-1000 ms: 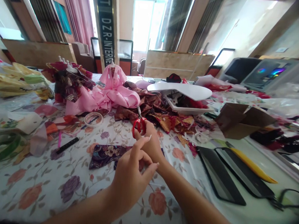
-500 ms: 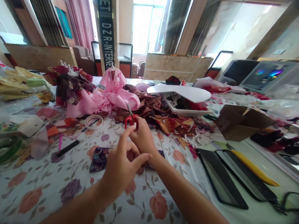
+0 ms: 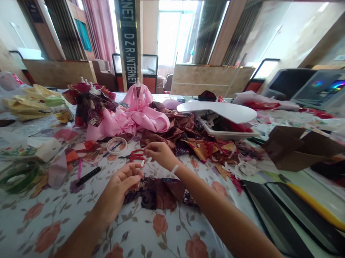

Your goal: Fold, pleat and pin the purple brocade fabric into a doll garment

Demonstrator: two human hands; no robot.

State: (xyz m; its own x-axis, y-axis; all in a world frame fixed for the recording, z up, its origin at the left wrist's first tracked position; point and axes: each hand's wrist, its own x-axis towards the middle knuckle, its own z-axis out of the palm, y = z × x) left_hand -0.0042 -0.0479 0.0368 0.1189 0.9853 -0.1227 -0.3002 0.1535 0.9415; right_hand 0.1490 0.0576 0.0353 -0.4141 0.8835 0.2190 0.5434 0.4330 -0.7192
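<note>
Red-handled scissors (image 3: 137, 155) lie on the floral cloth (image 3: 154, 242), blades toward the left. My right hand (image 3: 161, 155) is just right of their handles, palm down, its fingers loosely bent and apart with nothing visible between them; a white band circles the wrist. Nearer to me, my left hand (image 3: 121, 186) is half curled, thumb apart from the index finger. A small white piece (image 3: 142, 163) shows at its index fingertip; whether it is stuck there is unclear. Under and between my forearms, a dark patterned fabric strip (image 3: 164, 194) lies flat, partly covered by the left fingertips.
Behind are a pink dress on a small stand (image 3: 137, 97), crumpled brown fabric (image 3: 175, 125) and a white tray (image 3: 230, 134). Tape rolls (image 3: 117, 146), a black strip (image 3: 88, 176) and scraps lie left. On the right are an open cardboard box (image 3: 291, 148) and dark flat panels (image 3: 275, 219).
The scissors have turned from pointing away to pointing left and now lie flat beside my right hand. My hands have moved apart, uncovering more of the dark strip. The view has shifted left.
</note>
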